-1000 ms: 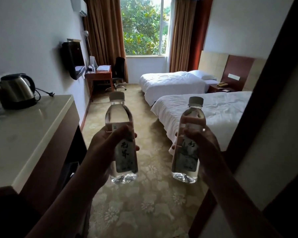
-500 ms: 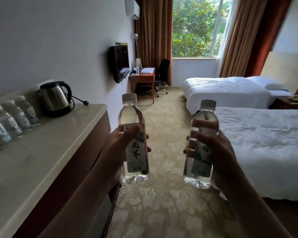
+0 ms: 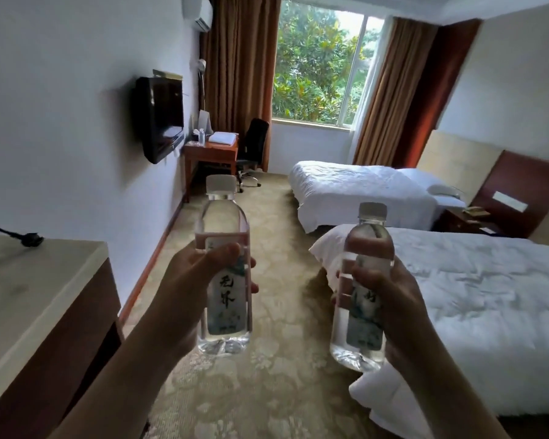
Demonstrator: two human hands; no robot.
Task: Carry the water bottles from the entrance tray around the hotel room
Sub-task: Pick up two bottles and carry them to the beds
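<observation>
I hold two clear water bottles upright in front of me, each with a grey cap and a pale label with dark lettering. My left hand point(image 3: 191, 286) is wrapped around the left bottle point(image 3: 224, 264) at its middle. My right hand point(image 3: 390, 299) grips the right bottle point(image 3: 363, 286), which sits slightly lower and nearer the bed. Both bottles hang above the patterned carpet, a short gap between them. The entrance tray is out of view.
A pale-topped counter point(image 3: 29, 299) with a black plug stands at my left. Two white beds, the near bed point(image 3: 473, 305) and the far bed point(image 3: 355, 191), fill the right side. A carpeted aisle point(image 3: 267, 217) runs to a desk point(image 3: 211, 150), black chair point(image 3: 254, 144) and window. A wall TV point(image 3: 160, 117) juts out on the left.
The view has advanced into the room: the kettle and the row of bottles on the counter have slid out of view, and the beds and desk are closer. Both hands still hold their bottles.
</observation>
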